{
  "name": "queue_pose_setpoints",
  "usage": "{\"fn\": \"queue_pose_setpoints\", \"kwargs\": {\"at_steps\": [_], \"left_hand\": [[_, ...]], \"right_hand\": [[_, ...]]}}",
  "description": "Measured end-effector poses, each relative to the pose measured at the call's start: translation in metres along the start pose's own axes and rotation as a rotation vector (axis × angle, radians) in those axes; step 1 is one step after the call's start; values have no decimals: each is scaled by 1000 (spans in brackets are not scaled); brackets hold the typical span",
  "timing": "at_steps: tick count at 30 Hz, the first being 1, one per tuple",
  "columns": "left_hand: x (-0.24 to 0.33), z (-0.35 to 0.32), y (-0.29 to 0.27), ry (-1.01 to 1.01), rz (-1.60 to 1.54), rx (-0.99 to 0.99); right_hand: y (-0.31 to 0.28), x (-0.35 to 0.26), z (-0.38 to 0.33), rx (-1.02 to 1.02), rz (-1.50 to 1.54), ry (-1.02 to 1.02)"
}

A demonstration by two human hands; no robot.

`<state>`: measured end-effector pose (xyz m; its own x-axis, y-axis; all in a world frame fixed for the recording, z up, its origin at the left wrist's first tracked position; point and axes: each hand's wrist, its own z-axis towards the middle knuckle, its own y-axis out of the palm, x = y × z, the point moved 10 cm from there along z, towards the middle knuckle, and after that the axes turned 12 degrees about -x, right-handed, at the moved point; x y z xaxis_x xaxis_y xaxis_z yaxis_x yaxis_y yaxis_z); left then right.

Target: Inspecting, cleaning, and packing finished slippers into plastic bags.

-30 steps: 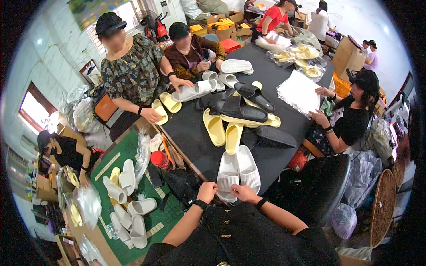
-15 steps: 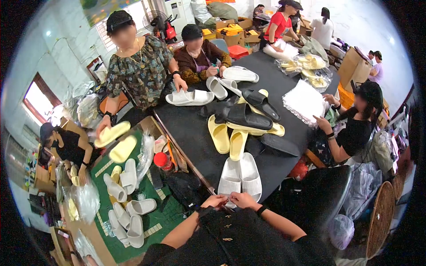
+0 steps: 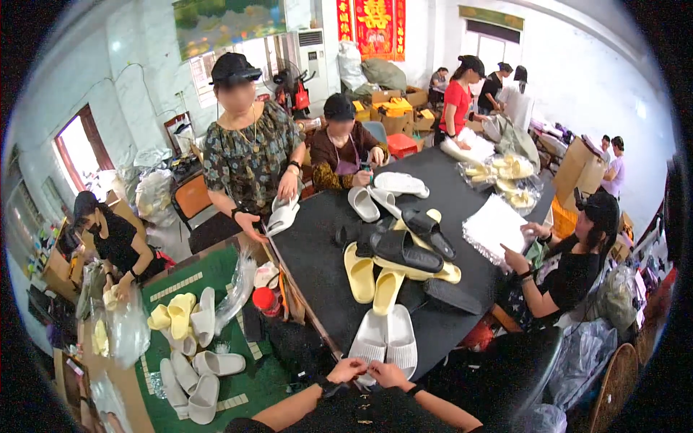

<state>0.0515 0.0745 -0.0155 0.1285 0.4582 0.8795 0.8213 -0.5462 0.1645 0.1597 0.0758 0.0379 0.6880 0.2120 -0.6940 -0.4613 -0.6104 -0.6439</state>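
Observation:
A pair of white ribbed slippers point(image 3: 385, 339) lies side by side at the near end of the black table, toes toward me. Over their near ends, my left hand point(image 3: 348, 370) and my right hand point(image 3: 388, 373) are close together. The fingers of both are pinched; whatever is between them is too small to make out. Just beyond the white pair stand yellow slippers point(image 3: 359, 273), with black slippers point(image 3: 406, 250) piled across others. A single black slipper point(image 3: 452, 296) rests to the right of the pile.
Left of the black table point(image 3: 310, 252), a green mat point(image 3: 238, 390) bears white and yellow slippers beside a red-lidded jar point(image 3: 266, 300). Across the table, a person in a patterned top holds white slippers point(image 3: 282, 216). At right, another person's hands are by white plastic bags point(image 3: 495, 229).
My view has tilted upward. The person in the patterned top has let go of the yellow slippers, now on the green mat, and has lifted a white pair. My hands remain by the white slippers.

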Motion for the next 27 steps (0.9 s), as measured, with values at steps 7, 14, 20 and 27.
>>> {"fn": "queue_pose_setpoints", "kwargs": {"at_steps": [7,14,20,27], "left_hand": [[13,-2,-4,11,-34,45],[3,1,0,-93,-109,50],[27,1,11,-137,-63,-62],[12,3,6,-118,-90,-48]], "right_hand": [[-11,1,-4,52,12,-107],[-16,15,-3,88,-2,-87],[-8,36,4,0,62,-9],[-12,18,-1,-9,22,-1]]}}
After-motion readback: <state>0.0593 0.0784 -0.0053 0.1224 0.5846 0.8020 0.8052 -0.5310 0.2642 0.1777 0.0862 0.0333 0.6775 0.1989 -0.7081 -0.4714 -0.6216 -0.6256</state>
